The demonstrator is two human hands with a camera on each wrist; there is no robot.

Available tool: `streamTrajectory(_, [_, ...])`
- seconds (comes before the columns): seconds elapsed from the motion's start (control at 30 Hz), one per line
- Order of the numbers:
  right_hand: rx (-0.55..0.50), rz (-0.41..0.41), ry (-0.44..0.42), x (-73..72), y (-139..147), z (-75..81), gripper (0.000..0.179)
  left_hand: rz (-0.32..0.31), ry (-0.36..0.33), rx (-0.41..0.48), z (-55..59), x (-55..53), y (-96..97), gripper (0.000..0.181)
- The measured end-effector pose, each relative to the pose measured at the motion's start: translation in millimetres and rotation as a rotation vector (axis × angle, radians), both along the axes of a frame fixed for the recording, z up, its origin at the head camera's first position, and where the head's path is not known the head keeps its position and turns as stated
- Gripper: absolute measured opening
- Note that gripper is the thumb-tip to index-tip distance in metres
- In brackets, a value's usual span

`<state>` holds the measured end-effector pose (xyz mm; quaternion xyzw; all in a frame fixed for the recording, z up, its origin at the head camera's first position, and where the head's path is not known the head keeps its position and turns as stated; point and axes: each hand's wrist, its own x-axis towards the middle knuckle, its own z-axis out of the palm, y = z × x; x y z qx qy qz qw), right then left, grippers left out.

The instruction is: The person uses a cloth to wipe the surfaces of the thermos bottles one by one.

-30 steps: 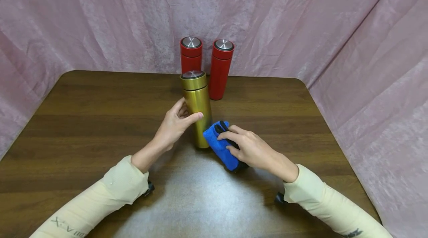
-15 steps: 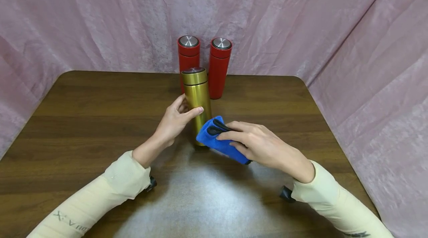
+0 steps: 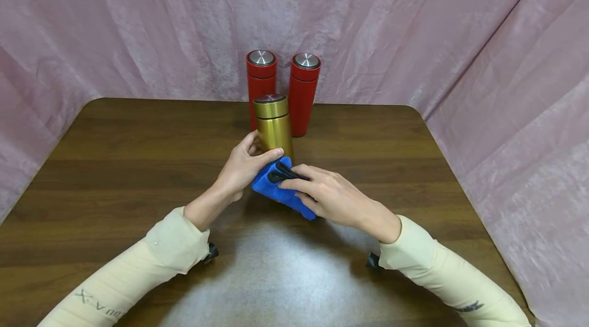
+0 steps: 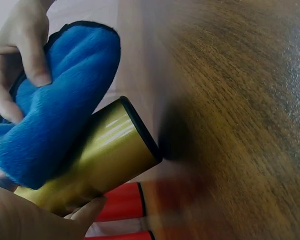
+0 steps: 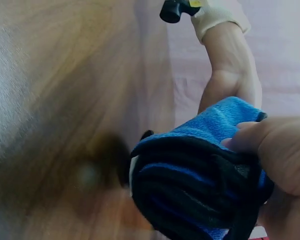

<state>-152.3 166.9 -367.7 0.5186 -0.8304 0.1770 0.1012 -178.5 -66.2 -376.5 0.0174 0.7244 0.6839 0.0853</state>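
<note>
My left hand grips a gold thermos bottle round its middle, thumb across the front. Folded blue cloth with black edging is held between the thumb and fingers of my right hand. It lies against the front of the bottle's lower half, just below my left thumb, and hides the base in the head view. In the left wrist view, the bottle's dark-rimmed base shows beside the cloth. Whether that base touches the table, I cannot tell.
Two red thermos bottles with silver lids stand behind the gold one, the left one partly hidden by it and the right one slightly apart. All are on a brown wooden table. Pink curtains hang behind and at the sides.
My right hand has brought the cloth leftward from the bottle's right side across its lower front, covering the base. My left hand keeps its grip, and the bottle has barely shifted.
</note>
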Motion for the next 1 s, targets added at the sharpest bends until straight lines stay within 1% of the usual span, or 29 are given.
streamTrajectory(0.23, [0.141,0.029,-0.080,5.0,-3,-7.8,0.032,0.002,0.057,-0.008,0.5,-1.0,1.7,0.074])
streamTrajectory(0.33, [0.174,0.031,-0.134,5.7,-2,-10.9,0.031,0.004,0.063,-0.022,0.6,-2.3,2.5,0.075])
streamTrajectory(0.43, [0.208,0.029,-0.213,4.7,-1,-11.7,0.030,0.009,0.057,-0.028,0.5,-3.6,3.1,0.075])
streamTrajectory(0.57, [0.252,0.022,-0.342,1.6,3,-5.6,0.031,0.024,0.040,-0.025,0.5,-4.0,3.4,0.074])
streamTrajectory(0.67, [0.236,0.031,-0.388,-0.7,6,3.2,0.031,0.026,0.029,-0.027,0.9,-3.4,3.3,0.074])
streamTrajectory(0.77, [0.151,0.043,-0.350,-1.9,9,13.0,0.032,0.024,0.029,-0.031,0.9,-3.0,2.8,0.073])
streamTrajectory(0.87, [0.041,0.028,-0.265,-2.8,9,21.0,0.034,0.022,0.029,-0.024,0.9,-2.9,2.5,0.071])
streamTrajectory(0.93, [-0.011,0.009,-0.217,-3.4,8,23.8,0.035,0.021,0.030,-0.027,1.1,-2.9,3.1,0.069])
streamTrajectory(1.0, [-0.034,-0.010,-0.185,-4.8,6,22.8,0.034,0.021,0.026,-0.027,1.1,-3.2,4.5,0.070])
